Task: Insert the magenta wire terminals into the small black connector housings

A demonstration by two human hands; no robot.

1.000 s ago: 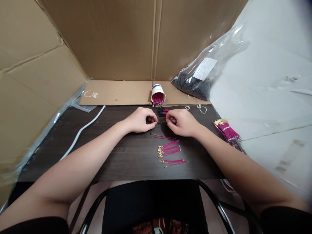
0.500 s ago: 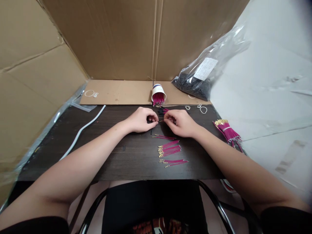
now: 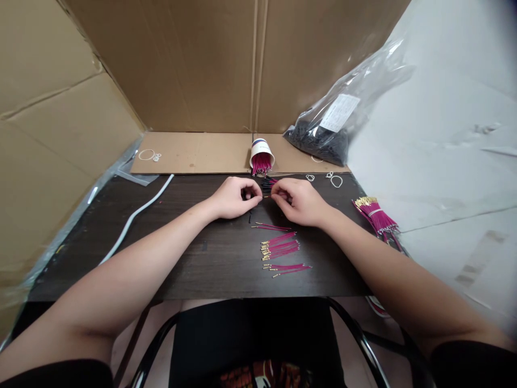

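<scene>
Hands, two: left hand (image 3: 233,198) and right hand (image 3: 298,201), fingers pinched on one wire (image 3: 264,196), one cup (image 3: 262,156).

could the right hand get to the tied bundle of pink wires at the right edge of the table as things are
Probably yes. The tied bundle of pink wires lies in the open on the dark table, just to the outer side of the right hand, with bare tabletop between them. The right hand is pinched on a small wire, though, so it isn't free.

Both hands (image 3: 266,200) fingertip to fingertip above loose magenta wires (image 3: 280,250).
</scene>
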